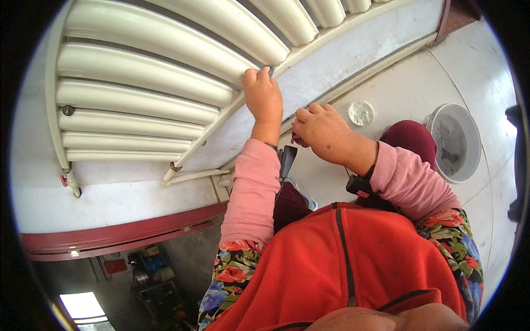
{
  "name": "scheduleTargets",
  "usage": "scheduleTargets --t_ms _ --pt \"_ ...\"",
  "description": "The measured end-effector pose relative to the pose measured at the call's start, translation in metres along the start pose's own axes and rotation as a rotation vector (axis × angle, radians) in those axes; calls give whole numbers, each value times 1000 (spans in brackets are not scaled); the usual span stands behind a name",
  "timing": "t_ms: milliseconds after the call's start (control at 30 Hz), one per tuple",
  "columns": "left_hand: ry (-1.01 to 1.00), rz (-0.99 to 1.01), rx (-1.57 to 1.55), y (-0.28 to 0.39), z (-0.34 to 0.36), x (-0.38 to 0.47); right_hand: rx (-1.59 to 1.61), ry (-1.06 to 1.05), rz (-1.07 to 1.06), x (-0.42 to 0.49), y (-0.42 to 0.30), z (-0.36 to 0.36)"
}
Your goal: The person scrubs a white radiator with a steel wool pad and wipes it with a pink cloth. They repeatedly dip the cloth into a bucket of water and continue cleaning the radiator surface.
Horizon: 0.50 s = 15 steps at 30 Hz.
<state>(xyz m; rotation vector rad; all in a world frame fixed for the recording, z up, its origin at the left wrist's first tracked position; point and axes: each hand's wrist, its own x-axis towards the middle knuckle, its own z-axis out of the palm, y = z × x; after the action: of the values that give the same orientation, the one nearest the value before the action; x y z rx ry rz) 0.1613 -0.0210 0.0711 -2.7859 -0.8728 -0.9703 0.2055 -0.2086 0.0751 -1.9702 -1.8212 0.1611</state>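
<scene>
My left hand (263,93) is raised to the lower end of the cream radiator's tubes (174,37). Its fingers close on a small dark grey item (271,71), perhaps a scouring pad or cloth, against the radiator edge. To its right, my right hand (325,128) grips a crumpled dark red cloth (300,138), held low and apart from the radiator. Part of the cloth is hidden under the palm. Beyond my right hand, a small round dish of whitish powder or paste (361,113) rests on the floor.
A white bucket (476,142) of sudsy grey water with something dark in it stands right of my knee (410,140). Radiator pipes (198,176) run along the wall at left. A dark red frame (124,231) borders an opening with machinery (153,269) beyond.
</scene>
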Motion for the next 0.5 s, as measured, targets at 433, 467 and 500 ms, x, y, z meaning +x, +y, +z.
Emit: scheduleTargets --t_ms 433,467,500 --pt "-5 55 -88 9 -1 -1 -14 6 -15 -3 4 0" --pt "-36 108 -119 13 -1 -2 -18 23 -16 -3 4 1" --pt "-38 142 -124 19 0 -2 -9 36 -26 -3 3 1"
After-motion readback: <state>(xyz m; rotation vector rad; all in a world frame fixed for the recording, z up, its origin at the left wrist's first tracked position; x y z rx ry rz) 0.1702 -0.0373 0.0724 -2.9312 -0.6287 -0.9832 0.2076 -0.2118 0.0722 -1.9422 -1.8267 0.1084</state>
